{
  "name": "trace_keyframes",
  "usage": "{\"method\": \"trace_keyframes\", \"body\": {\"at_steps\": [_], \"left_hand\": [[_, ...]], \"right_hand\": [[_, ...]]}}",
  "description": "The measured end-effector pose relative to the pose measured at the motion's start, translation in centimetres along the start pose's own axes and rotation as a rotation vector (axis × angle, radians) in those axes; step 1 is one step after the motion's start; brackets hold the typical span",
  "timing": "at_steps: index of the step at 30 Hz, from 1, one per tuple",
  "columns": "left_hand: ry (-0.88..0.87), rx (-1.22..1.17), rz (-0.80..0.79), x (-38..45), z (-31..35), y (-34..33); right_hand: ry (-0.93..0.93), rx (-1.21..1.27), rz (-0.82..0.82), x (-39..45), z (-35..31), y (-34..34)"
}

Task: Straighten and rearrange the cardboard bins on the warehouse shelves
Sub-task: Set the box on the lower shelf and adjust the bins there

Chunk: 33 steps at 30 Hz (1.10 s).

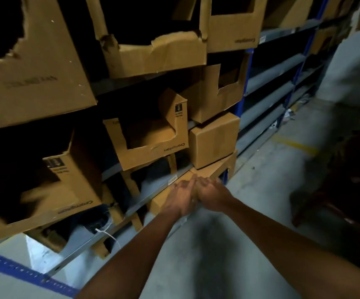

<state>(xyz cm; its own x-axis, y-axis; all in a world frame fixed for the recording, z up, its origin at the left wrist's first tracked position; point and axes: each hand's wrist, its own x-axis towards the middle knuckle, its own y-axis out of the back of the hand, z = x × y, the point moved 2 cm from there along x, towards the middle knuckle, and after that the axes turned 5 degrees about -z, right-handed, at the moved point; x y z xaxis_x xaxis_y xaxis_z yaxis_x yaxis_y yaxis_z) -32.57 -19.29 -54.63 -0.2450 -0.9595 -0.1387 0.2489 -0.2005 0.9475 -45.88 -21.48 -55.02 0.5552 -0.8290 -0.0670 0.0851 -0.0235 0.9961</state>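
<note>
Both bare forearms reach forward from the bottom of the view, and the left hand and right hand meet side by side, touching, on the top of a low cardboard bin at the bottom shelf's edge. Fingers look fairly straight and lie flat on the cardboard, though blur hides the detail. A closed box sits on that bin just beyond the fingertips. Open-fronted bins stand crooked on the shelves above.

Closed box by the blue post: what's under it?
The closed box sits on a flat cardboard bin on the lowest shelf. Both hands cover that bin's near end; its inside can't be seen.
</note>
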Motion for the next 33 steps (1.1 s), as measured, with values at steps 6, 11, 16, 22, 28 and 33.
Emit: {"method": "trace_keyframes", "body": {"at_steps": [6,11,16,22,28,33], "left_hand": [[0.006,-0.116,-0.079,6.5,2.8,-1.5],[0.007,-0.094,-0.111,9.5,4.0,-1.7],[0.071,-0.075,-0.131,13.7,4.5,-2.0],[0.047,-0.055,-0.118,19.0,5.6,-2.9],[0.019,-0.032,-0.131,25.3,5.0,-4.2],[-0.020,0.016,-0.145,30.8,2.6,-7.9]], "right_hand": [[-0.065,0.125,-0.031,3.2,5.4,-4.4],[-0.158,0.202,-0.108,5.2,9.3,-5.7],[-0.139,0.247,-0.142,8.1,12.5,-6.7],[-0.178,0.310,-0.124,10.1,16.6,-7.5],[-0.212,0.325,-0.170,14.7,19.8,-9.9],[-0.248,0.352,-0.211,18.2,21.5,-14.3]]}}
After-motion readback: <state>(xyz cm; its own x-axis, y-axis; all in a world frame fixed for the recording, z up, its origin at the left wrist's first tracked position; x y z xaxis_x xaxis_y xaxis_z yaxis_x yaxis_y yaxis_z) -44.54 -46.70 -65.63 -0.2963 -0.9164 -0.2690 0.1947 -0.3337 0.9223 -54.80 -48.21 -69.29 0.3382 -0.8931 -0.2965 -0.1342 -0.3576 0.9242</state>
